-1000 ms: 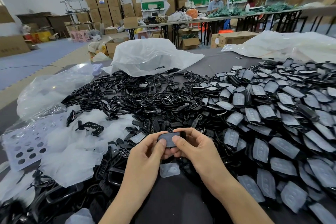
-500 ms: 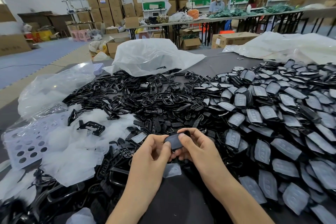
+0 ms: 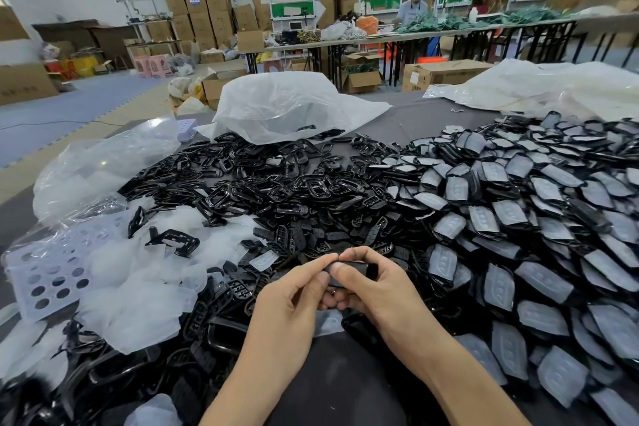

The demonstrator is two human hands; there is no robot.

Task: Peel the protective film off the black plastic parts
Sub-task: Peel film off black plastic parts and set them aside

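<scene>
**One black part pinched between both hands, amid heaps on the table**

A dark table (image 3: 425, 111) was seen spread with parts. Its right side was covered by a broad heap of film-covered parts (image 3: 518, 218), grey film facing up. The middle was taken up by a tangle of bare black frames (image 3: 276, 183), and behind it a white plastic bag (image 3: 283, 107) was slumped. On the left, loose clear film (image 3: 138, 294) was piled in a drift, with a perforated tray (image 3: 45, 273) partly buried beside it. Between the heaps, near the front of the table, the left hand (image 3: 287, 304) and the right hand (image 3: 380, 290) were held together, touching. A single black part (image 3: 359, 268) was clamped between them, above the table. Fingers of both hands were curled round it, and the thumbs were pressed at its left end. Whether any film was lifted from it could not be told. Just below the hands a small piece of film (image 3: 328, 323) was seen lying flat.
</scene>
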